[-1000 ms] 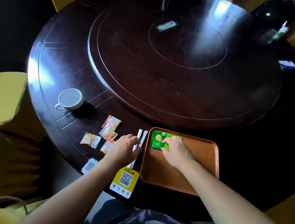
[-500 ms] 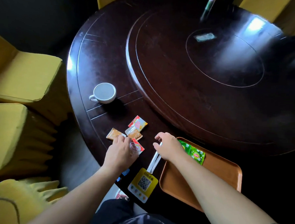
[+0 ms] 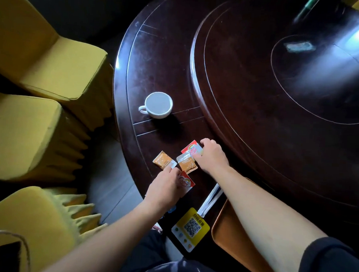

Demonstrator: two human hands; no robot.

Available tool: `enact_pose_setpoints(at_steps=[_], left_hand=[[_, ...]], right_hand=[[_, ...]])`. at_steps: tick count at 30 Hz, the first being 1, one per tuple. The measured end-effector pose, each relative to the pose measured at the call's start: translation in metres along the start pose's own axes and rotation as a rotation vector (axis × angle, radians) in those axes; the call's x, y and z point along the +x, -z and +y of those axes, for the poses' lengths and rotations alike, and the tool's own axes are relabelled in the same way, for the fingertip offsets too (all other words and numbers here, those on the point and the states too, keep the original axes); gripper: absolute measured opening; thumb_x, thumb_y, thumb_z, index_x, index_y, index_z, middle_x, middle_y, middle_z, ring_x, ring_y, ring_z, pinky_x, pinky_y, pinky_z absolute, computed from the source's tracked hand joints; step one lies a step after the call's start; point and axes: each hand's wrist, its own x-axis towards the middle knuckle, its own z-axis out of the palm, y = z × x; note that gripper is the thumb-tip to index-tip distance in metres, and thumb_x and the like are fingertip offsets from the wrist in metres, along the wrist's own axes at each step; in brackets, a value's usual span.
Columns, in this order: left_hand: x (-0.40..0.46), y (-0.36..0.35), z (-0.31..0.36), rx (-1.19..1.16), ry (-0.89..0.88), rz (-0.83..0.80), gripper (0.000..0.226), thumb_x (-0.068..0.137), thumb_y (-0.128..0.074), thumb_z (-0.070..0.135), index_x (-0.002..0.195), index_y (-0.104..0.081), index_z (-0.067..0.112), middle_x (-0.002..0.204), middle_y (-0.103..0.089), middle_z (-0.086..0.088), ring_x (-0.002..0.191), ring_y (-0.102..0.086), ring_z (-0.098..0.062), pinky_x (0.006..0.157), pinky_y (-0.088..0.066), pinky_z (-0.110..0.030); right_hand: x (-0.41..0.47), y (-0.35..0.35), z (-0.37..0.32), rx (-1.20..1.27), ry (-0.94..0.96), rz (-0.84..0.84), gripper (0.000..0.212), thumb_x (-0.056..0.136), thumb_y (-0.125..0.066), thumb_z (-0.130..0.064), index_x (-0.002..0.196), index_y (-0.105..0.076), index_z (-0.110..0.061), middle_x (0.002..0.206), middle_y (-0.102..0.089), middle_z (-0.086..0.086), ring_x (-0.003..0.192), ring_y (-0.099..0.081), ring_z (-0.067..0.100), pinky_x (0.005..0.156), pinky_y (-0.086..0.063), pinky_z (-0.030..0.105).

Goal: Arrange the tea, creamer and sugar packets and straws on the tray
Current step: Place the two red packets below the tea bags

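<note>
Several packets lie on the dark round table [image 3: 161,59] near its front edge. My right hand [image 3: 211,155] pinches the far red creamer packet [image 3: 191,149]. My left hand [image 3: 167,186] rests on the near red creamer packet [image 3: 186,182], its fingertips touching the left brown sugar packet [image 3: 163,159]. A second brown sugar packet [image 3: 186,163] lies between my hands. Two white wrapped straws [image 3: 212,196] lie beside the brown tray [image 3: 229,236], which my right forearm mostly hides. The green tea packets are not visible.
A white cup [image 3: 158,104] stands left of the raised turntable [image 3: 259,88]. A yellow QR-code card [image 3: 191,228] hangs over the table's front edge. Yellow-covered chairs [image 3: 41,117] stand close on the left.
The view has swung left and closer. My right hand left the straws and reached to the far red creamer packet. My left hand has stayed on the near packets.
</note>
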Motion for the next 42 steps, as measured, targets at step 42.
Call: enact_pose_setpoints(at_steps=[42], left_hand=[[-0.022, -0.076, 0.125, -0.083, -0.056, -0.268, 0.016, 0.078, -0.073, 0.036, 0.078, -0.071, 0.02, 0.074, -0.072, 0.006, 0.068, -0.068, -0.013, 0.062, -0.057, -0.03]], right_hand=[[-0.219, -0.038, 0.206, 0.754, -0.605, 0.181, 0.014, 0.082, -0.071, -0.03, 0.079, -0.064, -0.019, 0.074, -0.072, -0.003, 0.073, -0.07, 0.02, 0.064, -0.06, 0.042]])
